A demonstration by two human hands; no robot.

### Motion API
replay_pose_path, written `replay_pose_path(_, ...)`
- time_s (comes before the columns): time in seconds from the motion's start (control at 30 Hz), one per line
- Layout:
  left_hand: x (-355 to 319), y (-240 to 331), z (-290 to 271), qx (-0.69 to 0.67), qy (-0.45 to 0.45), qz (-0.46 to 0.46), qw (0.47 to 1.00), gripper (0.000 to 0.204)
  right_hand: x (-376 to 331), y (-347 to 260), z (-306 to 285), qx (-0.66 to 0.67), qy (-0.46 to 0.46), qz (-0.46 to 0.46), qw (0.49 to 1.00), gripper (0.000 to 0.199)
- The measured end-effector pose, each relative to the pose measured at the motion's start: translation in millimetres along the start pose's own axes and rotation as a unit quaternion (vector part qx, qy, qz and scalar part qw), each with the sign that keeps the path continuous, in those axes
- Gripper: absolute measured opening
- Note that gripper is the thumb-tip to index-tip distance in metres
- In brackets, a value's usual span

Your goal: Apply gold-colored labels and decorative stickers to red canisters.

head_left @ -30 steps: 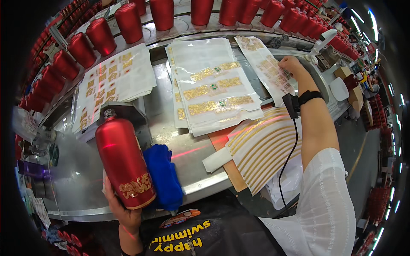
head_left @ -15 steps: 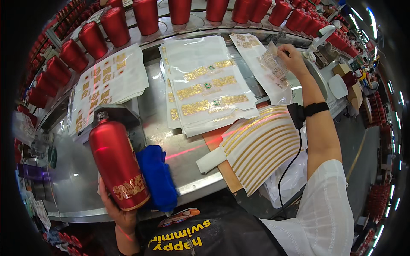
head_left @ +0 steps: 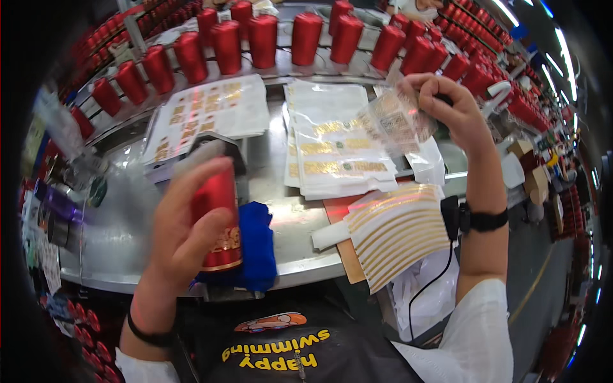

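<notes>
The right hand (head_left: 450,112) is raised above the right part of a shiny grey metal workbench (head_left: 300,233), its thumb and index finger pinched together on a clear plastic film printed with gold designs (head_left: 393,124). The film (slightly blurred) hangs in the air to the left of these fingers, in front of a stack of white sheets with wide gold bands (head_left: 341,147) that lies toward the bench's far edge.

The left hand (head_left: 179,230) is at the near edge, left of centre, in front of a glossy red bottle with gold ornament around its base (head_left: 217,198). Its fingers reach up and forward, with the thumb wide apart from them; I cannot tell whether any of them touches the bottle. The fingertips are blurred and cover the bottle's upper part.

Just right of the bottle, at the same near edge, sits a crumpled bright blue cloth (head_left: 258,246). A white sheet with curved gold stripes (head_left: 399,239) overhangs the near edge farther right, partly over an orange-brown board (head_left: 350,262). White sheets with small gold and red prints (head_left: 211,115) lie near the far left corner, and a row of red bottles (head_left: 306,38) stands beyond the far edge.
</notes>
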State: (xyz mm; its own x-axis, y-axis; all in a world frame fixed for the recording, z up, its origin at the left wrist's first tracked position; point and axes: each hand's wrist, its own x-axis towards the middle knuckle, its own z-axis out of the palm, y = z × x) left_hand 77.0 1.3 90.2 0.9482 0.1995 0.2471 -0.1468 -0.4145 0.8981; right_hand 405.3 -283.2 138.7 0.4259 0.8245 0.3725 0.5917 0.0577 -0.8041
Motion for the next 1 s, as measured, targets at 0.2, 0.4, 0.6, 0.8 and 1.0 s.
replay_pose_path(0.2, 80.3, 14.7, 56.5, -0.343, -0.137, -0.114, 0.922, 0.062, -0.6, -59.4, 62.4, 0.002, -0.054, -0.095, 0.994, 0.009)
replay_pose_path(0.4, 58.4, 24.5, 64.2, -0.292, -0.105, -0.043, 0.95, 0.018, -20.4, -72.5, 93.6, 0.008, -0.002, -0.142, 0.99, 0.007)
replay_pose_path(0.6, 41.6, 29.4, 56.6, -0.122, -0.011, 0.102, 0.987, 0.009, -36.4, -68.1, 117.4, 0.135, 0.01, -0.06, 0.989, 0.007)
replay_pose_path(0.8, 34.2, 39.1, 45.6, -0.043, -0.035, 0.105, 0.993, 0.009, -32.4, -65.9, 137.6, 0.132, -0.067, 0.015, 0.989, 0.034)
replay_pose_path(1.0, 25.6, 39.6, 41.1, -0.027, -0.023, 0.083, 0.996, 0.016, -30.1, -70.9, 160.7, 0.21, -0.008, 0.045, 0.977, 0.022)
